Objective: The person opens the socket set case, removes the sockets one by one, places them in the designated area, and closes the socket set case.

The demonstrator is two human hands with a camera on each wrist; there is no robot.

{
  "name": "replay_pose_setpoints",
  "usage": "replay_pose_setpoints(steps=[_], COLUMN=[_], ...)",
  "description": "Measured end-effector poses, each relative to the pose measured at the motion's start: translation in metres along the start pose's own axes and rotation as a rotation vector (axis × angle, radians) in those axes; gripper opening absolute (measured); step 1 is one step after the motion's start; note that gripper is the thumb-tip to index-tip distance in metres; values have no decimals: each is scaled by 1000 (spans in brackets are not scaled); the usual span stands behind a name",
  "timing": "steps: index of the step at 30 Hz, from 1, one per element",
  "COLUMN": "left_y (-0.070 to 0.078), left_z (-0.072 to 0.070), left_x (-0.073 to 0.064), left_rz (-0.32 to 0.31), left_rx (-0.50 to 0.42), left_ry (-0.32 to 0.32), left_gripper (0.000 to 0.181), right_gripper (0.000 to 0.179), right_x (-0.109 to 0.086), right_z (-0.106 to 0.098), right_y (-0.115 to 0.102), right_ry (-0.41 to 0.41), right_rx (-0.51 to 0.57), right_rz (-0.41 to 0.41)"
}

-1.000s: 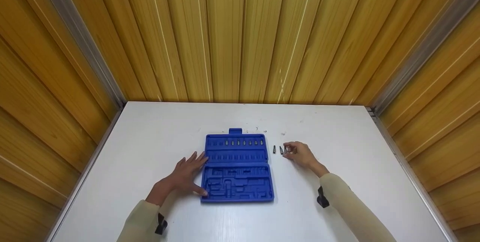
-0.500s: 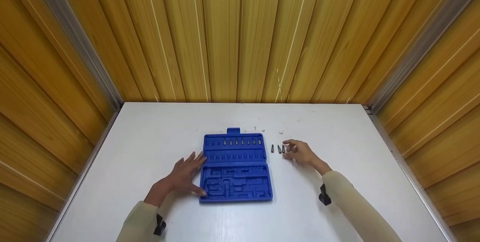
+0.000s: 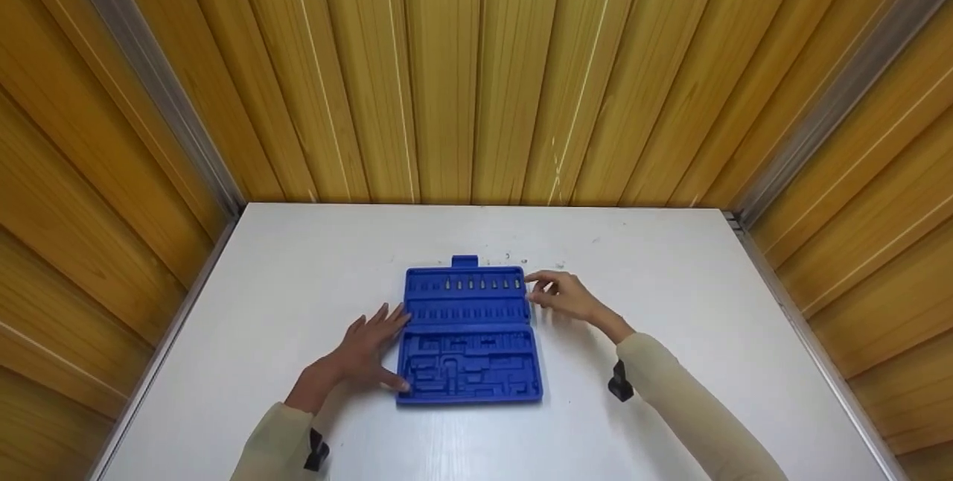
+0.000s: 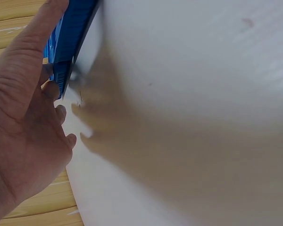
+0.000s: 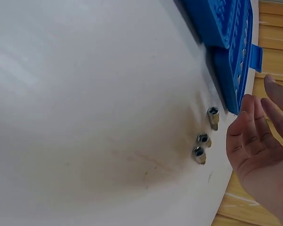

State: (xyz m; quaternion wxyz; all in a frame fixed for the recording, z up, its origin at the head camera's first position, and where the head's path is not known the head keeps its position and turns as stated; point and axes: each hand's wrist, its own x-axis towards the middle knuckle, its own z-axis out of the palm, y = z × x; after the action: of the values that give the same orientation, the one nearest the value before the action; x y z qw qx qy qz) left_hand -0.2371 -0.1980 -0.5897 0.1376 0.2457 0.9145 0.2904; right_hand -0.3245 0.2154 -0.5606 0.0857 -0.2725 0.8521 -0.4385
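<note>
Blue plastic forms the case (image 3: pixel 467 398), which lies unfolded on the desk (image 3: pixel 350 250), its latch (image 3: pixel 464 261) on the side away from the person. It looks light and stiff, likely to slide on the smooth white top unless steadied; its raised rims seem the surest place to take hold.

The left hand (image 3: pixel 362 351) rests along the left edge, fingers straight and spread, thumb at the near corner. Beside the right edge of the far half is the right hand (image 3: pixel 569 297), fingers loosely bent and apart, with nothing visible between them; whether a fingertip touches the rim, I cannot tell.

Three loose bits (image 5: pixel 203 140) are on the desk near the case's right side, two close together and one nearer the case. Seven more, the seated bits (image 3: pixel 482 285), fill part of the far row. Shiny metal suggests hard, sturdy pieces, slippery and prone to roll. Being so small, they call for a thumb-and-fingertip pinch around the sides.
</note>
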Motion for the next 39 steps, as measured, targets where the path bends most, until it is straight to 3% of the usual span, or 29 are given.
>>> replay_pose_setpoints(steps=[8,17,22,27,33,39], left_y=[-3,-5,-4,-5,-7,-9], left_z=[1,1,2,5,5,4], left_x=[0,-2,-1,1,0,0], left_rz=[3,-6,6,22,18,4], left_rx=[3,4,1,-9,-16,-15], left_ry=[7,21,19,17,17,13], left_gripper=[127,127,125,126,126,125], right_gripper=[38,38,36,31,27,26], right_x=[34,77,94,100,106,110], right_z=[28,70,92,106,115,119], right_y=[-23,-45,-47,-44,-44,-45], right_ry=[-60,-102,-46,53,145,187], right_rx=[-26,55,51,-80,-225,-253], right_rz=[-27,-6,14,69,172,234])
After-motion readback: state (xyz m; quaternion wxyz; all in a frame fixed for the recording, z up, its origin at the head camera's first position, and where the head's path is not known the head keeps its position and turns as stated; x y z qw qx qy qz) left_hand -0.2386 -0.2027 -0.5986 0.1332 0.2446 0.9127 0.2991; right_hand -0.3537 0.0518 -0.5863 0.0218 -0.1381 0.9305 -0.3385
